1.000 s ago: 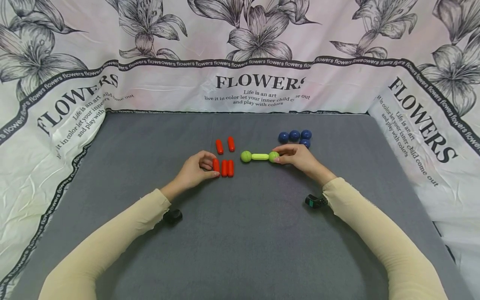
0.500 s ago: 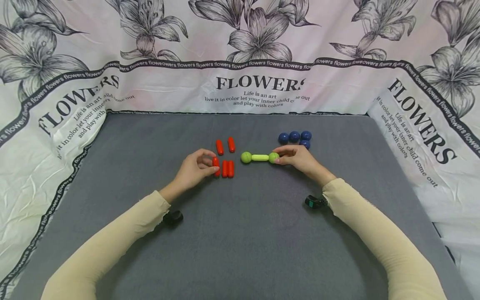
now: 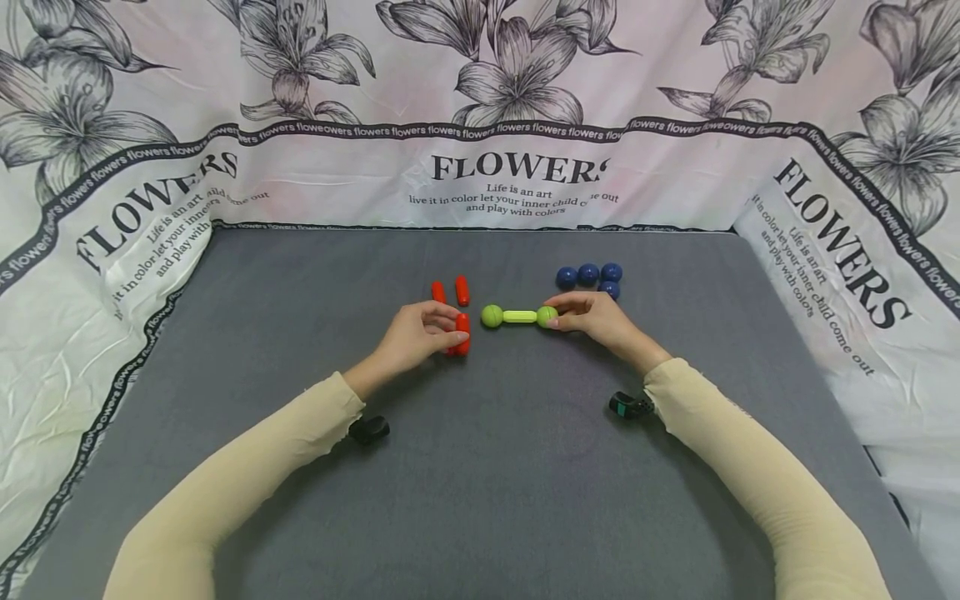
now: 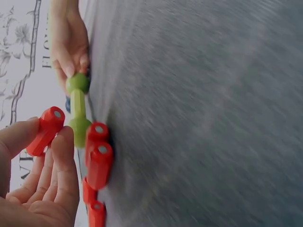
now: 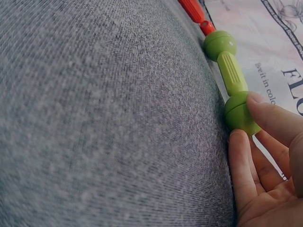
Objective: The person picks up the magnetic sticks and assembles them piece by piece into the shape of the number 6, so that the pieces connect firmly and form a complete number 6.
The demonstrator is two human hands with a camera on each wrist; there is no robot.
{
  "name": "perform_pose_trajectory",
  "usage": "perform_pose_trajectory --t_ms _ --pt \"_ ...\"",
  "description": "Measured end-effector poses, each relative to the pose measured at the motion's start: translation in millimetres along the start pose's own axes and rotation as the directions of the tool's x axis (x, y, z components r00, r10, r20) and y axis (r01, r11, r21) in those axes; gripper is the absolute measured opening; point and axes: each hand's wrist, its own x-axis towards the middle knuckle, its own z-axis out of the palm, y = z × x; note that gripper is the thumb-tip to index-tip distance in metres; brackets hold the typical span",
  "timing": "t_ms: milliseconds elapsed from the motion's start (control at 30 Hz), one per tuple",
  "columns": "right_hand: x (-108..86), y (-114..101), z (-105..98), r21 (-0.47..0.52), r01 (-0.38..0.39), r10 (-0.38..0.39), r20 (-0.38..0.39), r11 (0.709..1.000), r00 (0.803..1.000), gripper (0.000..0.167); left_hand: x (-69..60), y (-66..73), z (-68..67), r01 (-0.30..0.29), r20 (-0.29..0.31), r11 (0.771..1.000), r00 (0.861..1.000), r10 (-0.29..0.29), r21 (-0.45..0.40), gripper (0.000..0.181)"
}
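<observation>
Between thumb and fingers, my left hand [image 3: 416,336] pinches a red magnetic rod [image 4: 46,131] with a silvery dot at its end. It hovers raised over two more red rods [image 4: 100,166], mostly covered by it in the head view. My right hand [image 3: 600,321] pinches the right green ball [image 5: 239,113] of a dumbbell-shaped piece. A yellow-green rod [image 3: 520,317] joins that ball to the left green ball [image 3: 492,316]. The piece lies level, right of my left hand; whether it touches the table is unclear.
Two loose red rods [image 3: 462,291] lie behind my left hand. Several dark blue balls [image 3: 588,274] are grouped just beyond my right hand. The grey tabletop [image 3: 495,467] ends at a flower-printed cloth [image 3: 315,183] at the back and sides.
My left hand has picked up the leftmost red rod and carried it right, over the neighbouring pair. The right hand and the green piece have stayed in place.
</observation>
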Motion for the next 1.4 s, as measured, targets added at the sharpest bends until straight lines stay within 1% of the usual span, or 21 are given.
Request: perform_pose_trajectory --t_ms 33,233,400,500,667,800,1033,1267,1400 --pt "0.0 0.3 0.1 -0.002 0.003 -0.003 0.002 1.0 1.0 0.046 1.1 2.0 2.0 0.005 0.006 1.0 1.0 -0.005 -0.012 0.04" --pt "0.5 1.1 0.4 0.009 0.003 -0.003 0.013 1.0 1.0 0.046 6.6 12.2 13.6 0.048 0.027 0.999 0.999 -0.047 -0.014 0.039" --pt "1.0 1.3 0.9 0.011 0.009 -0.009 0.019 1.0 1.0 0.047 9.8 18.7 23.1 0.083 0.091 0.994 0.993 -0.077 -0.065 0.039" --pt "1.0 1.0 1.0 0.006 0.01 -0.01 0.018 1.0 1.0 0.047 11.3 21.7 27.5 0.095 0.105 0.993 0.991 -0.088 -0.067 0.037" --pt "1.5 1.5 0.9 -0.004 0.009 -0.009 0.017 1.0 1.0 0.047 13.4 23.8 31.3 0.124 0.091 0.992 0.988 -0.121 -0.032 0.032" --pt "1.9 2.6 0.9 -0.004 0.013 -0.013 0.017 1.0 1.0 0.047 15.7 23.8 33.1 0.16 0.086 0.987 0.983 -0.159 0.003 0.029" --pt "2.1 3.0 1.3 -0.001 0.014 -0.014 0.016 1.0 1.0 0.047 20.0 25.1 33.8 0.218 0.078 0.976 0.973 -0.219 0.022 0.034" --pt "1.6 1.7 0.8 0.008 0.018 -0.019 0.011 1.0 1.0 0.046 23.1 29.1 32.5 0.218 0.058 0.965 0.972 -0.228 0.143 0.033" --pt "1.3 1.0 0.1 0.001 0.018 -0.018 0.008 1.0 1.0 0.046 24.6 32.2 31.9 0.22 0.044 0.96 0.972 -0.231 0.174 0.033"
